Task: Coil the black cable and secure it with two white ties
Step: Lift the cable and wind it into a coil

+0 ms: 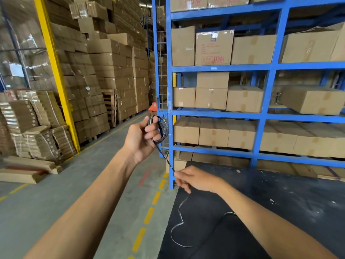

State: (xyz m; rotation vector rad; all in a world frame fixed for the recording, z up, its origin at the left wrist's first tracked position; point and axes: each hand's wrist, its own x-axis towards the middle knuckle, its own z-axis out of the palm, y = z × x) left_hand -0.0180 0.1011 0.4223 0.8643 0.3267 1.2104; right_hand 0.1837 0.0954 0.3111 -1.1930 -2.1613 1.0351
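My left hand (142,136) is raised in front of the blue rack and grips a small coil of black cable (162,129), looped several times around its fingers. A taut strand of the cable (165,157) runs down and right to my right hand (194,178), which pinches it between thumb and fingers just above the black table's far left corner. Below my right hand the loose tail of the cable (179,217) curls over the black table (280,199). I see no white ties.
Blue shelving (265,114) loaded with cardboard boxes stands close behind the table. A yellow post (56,71) and tall stacks of cartons (104,71) line the left. A grey floor aisle with dashed yellow marks (149,214) runs beside the table's left edge.
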